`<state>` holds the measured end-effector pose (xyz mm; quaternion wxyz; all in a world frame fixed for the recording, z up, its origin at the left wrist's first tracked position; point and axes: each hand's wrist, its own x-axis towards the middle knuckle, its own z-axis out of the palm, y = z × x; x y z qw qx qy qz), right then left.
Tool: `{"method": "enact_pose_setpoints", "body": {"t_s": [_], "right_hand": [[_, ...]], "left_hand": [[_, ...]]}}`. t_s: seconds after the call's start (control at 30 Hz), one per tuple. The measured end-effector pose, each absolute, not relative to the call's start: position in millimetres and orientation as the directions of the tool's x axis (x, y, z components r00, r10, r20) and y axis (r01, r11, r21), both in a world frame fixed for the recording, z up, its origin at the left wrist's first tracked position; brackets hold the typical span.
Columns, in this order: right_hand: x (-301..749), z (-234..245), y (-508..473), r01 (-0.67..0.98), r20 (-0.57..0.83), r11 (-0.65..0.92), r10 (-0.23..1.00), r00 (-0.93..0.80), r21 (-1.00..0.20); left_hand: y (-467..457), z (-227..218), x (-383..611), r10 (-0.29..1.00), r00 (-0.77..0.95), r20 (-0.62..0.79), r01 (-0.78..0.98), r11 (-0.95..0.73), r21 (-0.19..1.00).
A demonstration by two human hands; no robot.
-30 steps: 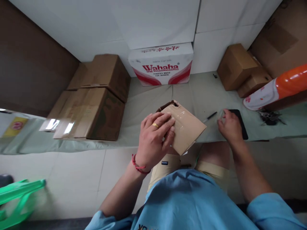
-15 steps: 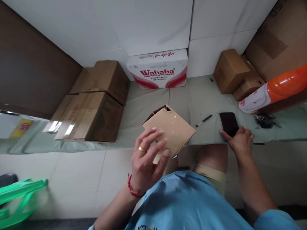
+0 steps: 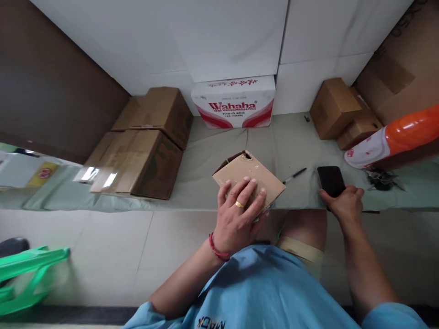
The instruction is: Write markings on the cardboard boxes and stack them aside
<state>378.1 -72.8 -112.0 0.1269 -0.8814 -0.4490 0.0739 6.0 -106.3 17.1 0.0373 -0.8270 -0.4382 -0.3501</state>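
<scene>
A small brown cardboard box sits at the front edge of the cloth-covered table, its left end gaping and a torn hole near its far corner. My left hand, with a ring and a red cord bracelet, lies on top of it with the fingers spread. To the right, a black smartphone rests near the table's edge. My right hand grips its near end, thumb on one side and fingers on the other. Between box and phone lies a pen, its left end by the box's corner.
Taped cartons stand on the left of the green tablecloth. A Wahaha water carton is against the wall. Brown boxes, an orange-and-white bottle and keys are on the right. A green plastic stool stands on the floor.
My left hand has moved right and come down flat onto the small box. My right hand stays at the phone. The whole view has shifted slightly.
</scene>
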Motion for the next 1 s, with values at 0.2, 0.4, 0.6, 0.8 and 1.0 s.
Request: {"method": "enact_pose_setpoints", "body": {"t_s": [0.2,0.4,0.6,0.8,1.0], "right_hand": [[336.5,-51.5,-82.2,0.770,0.086,-0.334,0.890,0.447,-0.544],[235.6,53.9,-92.4,0.755,0.442,0.233,0.893,0.083,-0.613],[170.5,71.7,-89.8,0.779,0.532,0.369,0.845,-0.054,-0.507],[159.9,61.2,-90.1,0.806,0.507,0.331,0.861,-0.045,-0.491],[158.7,64.9,-92.9,0.818,0.514,0.311,0.857,-0.022,-0.484]], "left_hand": [[-110.2,7.0,7.3,0.684,0.325,0.653,0.754,-0.604,0.257],[-107.1,4.9,10.7,0.678,0.291,0.675,0.751,-0.599,0.278],[-108.2,-1.7,11.1,0.649,0.263,0.714,0.752,-0.602,0.270],[-106.8,-7.3,9.7,0.624,0.267,0.734,0.733,-0.626,0.266],[-104.9,-9.2,12.3,0.608,0.244,0.756,0.713,-0.640,0.285]]}}
